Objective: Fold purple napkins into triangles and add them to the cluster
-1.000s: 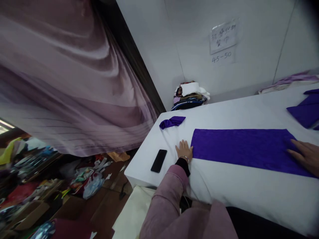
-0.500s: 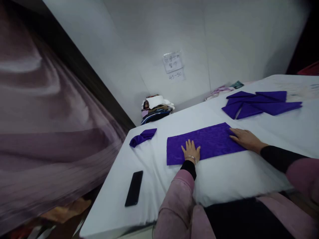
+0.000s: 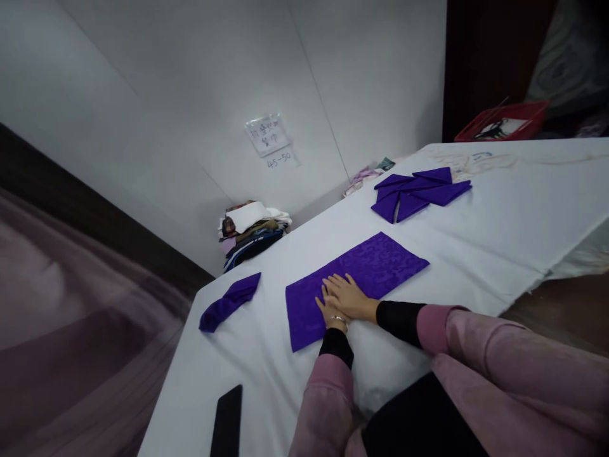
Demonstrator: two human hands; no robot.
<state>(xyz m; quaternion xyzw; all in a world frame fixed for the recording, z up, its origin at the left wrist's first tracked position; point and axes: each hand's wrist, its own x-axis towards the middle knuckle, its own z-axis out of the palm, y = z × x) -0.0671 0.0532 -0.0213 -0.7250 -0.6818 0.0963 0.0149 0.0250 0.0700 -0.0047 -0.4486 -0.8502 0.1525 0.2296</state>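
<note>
A flat purple piece of patterned fabric (image 3: 390,266) lies on the white-covered table (image 3: 266,374), one end cut to a point at the right. My left hand (image 3: 329,311), with a bracelet at the wrist, rests on its near edge, fingers spread. Partly over the left hand lies my right hand (image 3: 348,297), flat with its fingers stretched out on the fabric. Neither hand grips anything. Farther right are several folded purple fabric pieces (image 3: 413,193) in an overlapping group. A rolled purple piece (image 3: 230,301) sits to the left.
A black phone (image 3: 226,422) lies at the table's near left. Folded cloths (image 3: 252,231) are stacked by the wall, with more crumpled cloth (image 3: 364,179) behind the table. A red basket (image 3: 509,124) stands past the far right end. Pinkish draped fabric (image 3: 71,343) hangs at left.
My right hand has slid left from the fabric's pointed end to lie over my left hand. The left hand stays on the fabric. The camera view has turned to the right.
</note>
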